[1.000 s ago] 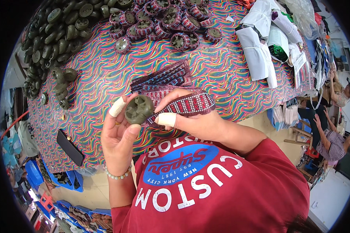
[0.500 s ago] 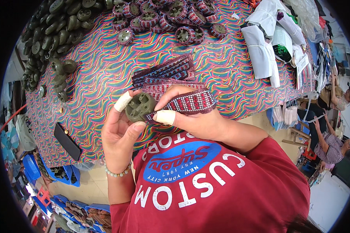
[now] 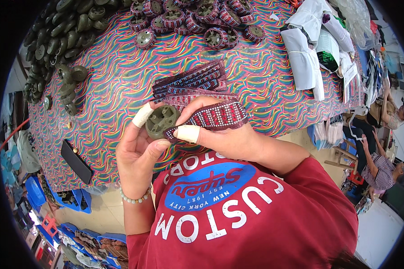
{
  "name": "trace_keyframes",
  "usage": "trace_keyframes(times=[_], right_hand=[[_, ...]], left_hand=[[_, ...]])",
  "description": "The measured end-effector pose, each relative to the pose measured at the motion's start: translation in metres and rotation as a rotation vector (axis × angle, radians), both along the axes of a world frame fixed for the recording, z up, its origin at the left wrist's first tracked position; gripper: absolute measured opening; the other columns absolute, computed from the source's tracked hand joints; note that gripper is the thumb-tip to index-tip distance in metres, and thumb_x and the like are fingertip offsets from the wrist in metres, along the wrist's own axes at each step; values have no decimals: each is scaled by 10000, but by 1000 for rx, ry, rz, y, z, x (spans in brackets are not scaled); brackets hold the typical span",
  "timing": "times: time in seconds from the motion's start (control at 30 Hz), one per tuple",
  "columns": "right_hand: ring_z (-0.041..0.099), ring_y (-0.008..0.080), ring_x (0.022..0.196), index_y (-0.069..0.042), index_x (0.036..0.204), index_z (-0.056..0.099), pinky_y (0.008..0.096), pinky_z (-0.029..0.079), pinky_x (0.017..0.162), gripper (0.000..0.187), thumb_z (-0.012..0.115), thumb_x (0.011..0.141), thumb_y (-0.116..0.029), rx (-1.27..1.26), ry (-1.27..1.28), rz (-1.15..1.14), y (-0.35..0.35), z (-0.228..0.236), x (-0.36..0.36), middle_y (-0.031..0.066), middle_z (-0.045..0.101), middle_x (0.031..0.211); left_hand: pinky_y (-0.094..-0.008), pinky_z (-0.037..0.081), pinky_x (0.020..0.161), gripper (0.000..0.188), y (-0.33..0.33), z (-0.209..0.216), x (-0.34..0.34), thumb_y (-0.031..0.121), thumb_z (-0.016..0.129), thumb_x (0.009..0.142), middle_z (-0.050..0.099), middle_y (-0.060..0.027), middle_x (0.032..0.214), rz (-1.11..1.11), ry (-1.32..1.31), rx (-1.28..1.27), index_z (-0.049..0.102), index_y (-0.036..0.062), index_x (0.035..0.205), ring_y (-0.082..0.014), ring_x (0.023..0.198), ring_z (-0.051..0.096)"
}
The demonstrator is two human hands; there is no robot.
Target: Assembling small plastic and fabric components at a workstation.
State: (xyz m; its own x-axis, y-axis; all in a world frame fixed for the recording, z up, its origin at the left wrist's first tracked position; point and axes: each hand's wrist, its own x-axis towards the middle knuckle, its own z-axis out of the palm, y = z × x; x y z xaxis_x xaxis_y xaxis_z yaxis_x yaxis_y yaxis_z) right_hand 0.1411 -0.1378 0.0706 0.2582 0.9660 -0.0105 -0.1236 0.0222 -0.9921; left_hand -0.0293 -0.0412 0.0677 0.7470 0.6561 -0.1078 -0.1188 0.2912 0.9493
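Note:
Between the fingers and thumb of my left hand (image 3: 137,150) is a round olive-green plastic piece (image 3: 163,121), its hollow ribbed side facing up. My right hand (image 3: 215,134) pinches a maroon strip (image 3: 220,115) studded with white, red and blue stones. The near end of this strip lies against the right edge of the round piece; its other end curves over my right fingers. Pale tape wraps a finger of my left hand and my right thumb. Just beyond my hands lies a stack of similar studded strips (image 3: 191,80).
Heaped olive-green pieces (image 3: 63,38) fill the table's far left. Strip-covered round pieces (image 3: 188,18) are piled at the far middle. White wrapped rolls (image 3: 300,56) lie at right, a black phone-like slab (image 3: 76,161) at left. Other people sit beyond the right edge.
The strip's loose end has turned, showing more of its studded face. The round piece has tilted slightly in my left hand, and both hands stay close together.

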Motion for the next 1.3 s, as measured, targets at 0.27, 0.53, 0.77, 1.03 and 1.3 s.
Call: trace_keyframes(times=[0.27,0.53,0.77,1.03,1.3], right_hand=[[602,176,796,-23,894,617,298,471,715,125,665,810,-102,24,-49,-38,2,-4,-5,84,613,833],[605,146,731,9,909,668,273,483,659,132,667,789,-45,-15,346,95,2,-6,22,75,606,797],[627,131,789,-16,989,640,274,517,719,175,677,830,-80,-100,538,144,8,-8,26,50,650,906],[609,217,1022,-6,958,665,330,488,876,152,676,810,-38,206,109,-66,8,-8,17,142,628,1093],[627,125,917,6,996,653,299,498,845,194,686,824,-77,85,391,50,9,-9,28,72,671,1009]], left_hand=[[-361,445,975,649,0,-2,0,-59,677,764,468,-166,1329,-20,-36,34,377,-49,1340,-245,1182,509],[-363,401,1021,652,-10,-1,5,17,722,735,468,-169,1337,110,-15,-48,414,-42,1307,-235,1201,499],[-371,390,1028,686,-9,-6,4,79,761,714,483,-177,1326,63,-49,-19,427,-43,1301,-243,1207,497],[-407,260,1105,826,-12,-6,19,134,672,824,246,-204,1482,159,-54,172,148,-47,1436,-292,1366,276],[-378,359,1050,811,-17,-1,8,97,784,713,424,-178,1370,32,71,149,320,-19,1368,-260,1262,435]])
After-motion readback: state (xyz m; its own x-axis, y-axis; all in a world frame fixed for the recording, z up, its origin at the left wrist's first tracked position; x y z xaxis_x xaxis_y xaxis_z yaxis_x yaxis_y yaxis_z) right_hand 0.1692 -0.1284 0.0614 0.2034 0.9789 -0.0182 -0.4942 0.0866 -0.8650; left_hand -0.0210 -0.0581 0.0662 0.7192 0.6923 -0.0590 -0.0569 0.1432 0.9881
